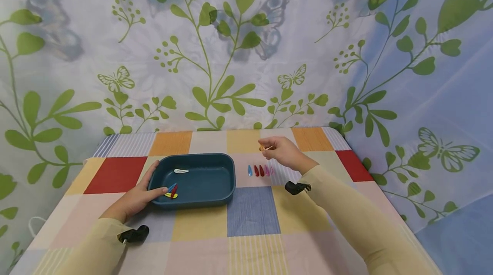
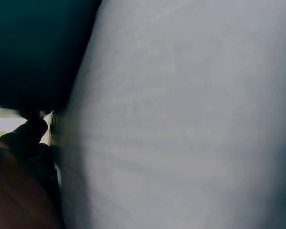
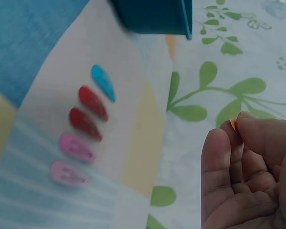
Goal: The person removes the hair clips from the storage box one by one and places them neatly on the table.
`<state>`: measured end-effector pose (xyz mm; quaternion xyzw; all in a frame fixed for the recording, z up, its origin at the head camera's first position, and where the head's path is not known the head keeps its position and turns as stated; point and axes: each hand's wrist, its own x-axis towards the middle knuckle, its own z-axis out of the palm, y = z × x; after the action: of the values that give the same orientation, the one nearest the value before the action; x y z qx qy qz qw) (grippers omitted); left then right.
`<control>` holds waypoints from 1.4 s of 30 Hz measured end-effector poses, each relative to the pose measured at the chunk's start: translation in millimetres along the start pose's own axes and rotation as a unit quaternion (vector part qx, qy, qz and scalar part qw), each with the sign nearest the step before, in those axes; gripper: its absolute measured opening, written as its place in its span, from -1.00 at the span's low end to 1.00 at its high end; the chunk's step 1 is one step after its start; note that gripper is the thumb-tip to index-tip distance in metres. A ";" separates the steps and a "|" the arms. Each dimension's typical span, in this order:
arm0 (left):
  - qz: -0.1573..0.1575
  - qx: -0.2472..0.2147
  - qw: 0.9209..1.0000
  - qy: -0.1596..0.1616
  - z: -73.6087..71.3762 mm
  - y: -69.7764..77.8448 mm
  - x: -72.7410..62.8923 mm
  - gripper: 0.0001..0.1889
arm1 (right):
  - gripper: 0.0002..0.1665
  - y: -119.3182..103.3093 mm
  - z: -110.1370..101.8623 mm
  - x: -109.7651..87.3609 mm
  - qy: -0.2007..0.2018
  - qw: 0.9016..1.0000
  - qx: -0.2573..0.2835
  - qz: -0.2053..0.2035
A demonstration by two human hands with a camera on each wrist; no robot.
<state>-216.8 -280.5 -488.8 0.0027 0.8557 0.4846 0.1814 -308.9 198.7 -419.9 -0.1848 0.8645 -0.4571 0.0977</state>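
Observation:
My left hand [image 1: 135,198] grips the left rim of a dark teal tray [image 1: 227,198], thumb over the edge and fingers along the outer wall. Inside lie a white hair clip [image 1: 181,171] and, by my thumb, a small pile with blue, red and yellow clips [image 1: 171,195]. Right of the tray, my right hand [image 1: 286,153] is raised over the cloth and pinches a small orange hair clip [image 3: 234,124] between thumb and forefinger, mostly hidden by the fingertips. Below it runs a row of snap clips: one blue [image 3: 103,83], two red [image 3: 93,103], two pink [image 3: 77,147].
A patchwork-patterned cloth [image 1: 250,210] covers the table. Behind it hangs a white curtain [image 1: 215,69] with green leaves and butterflies, close to the back edge. Each wrist carries a black camera mount [image 1: 134,234].

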 end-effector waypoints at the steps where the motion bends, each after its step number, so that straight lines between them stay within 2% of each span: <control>1: -0.001 0.000 1.000 0.000 -0.4 0.5 -0.1 0.22 | -0.43 2.8 -1.2 -0.9 0.002 1.000 -0.002 0.004; 6: -0.002 -0.001 1.000 -0.001 -2.5 2.6 0.3 0.22 | -0.44 13.8 -7.9 -7.5 0.019 0.999 -0.018 0.028; 16: 0.000 -0.001 1.000 -0.007 -3.5 3.7 0.3 0.22 | -0.43 36.3 -13.6 -18.5 0.025 0.997 -0.037 0.060; 29: -0.002 0.003 1.000 -0.011 -3.3 5.1 -1.3 0.22 | -0.54 62.3 -8.2 -21.8 0.037 0.991 -0.106 0.079; 42: -0.005 0.001 1.000 -0.014 -3.4 5.3 -0.6 0.21 | -0.54 74.7 5.6 -18.9 0.024 0.987 -0.124 0.097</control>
<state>-218.2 -280.6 -482.6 0.0049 0.8539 0.4823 0.1956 -307.0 240.6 -484.7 -0.0998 0.9303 -0.3392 0.0972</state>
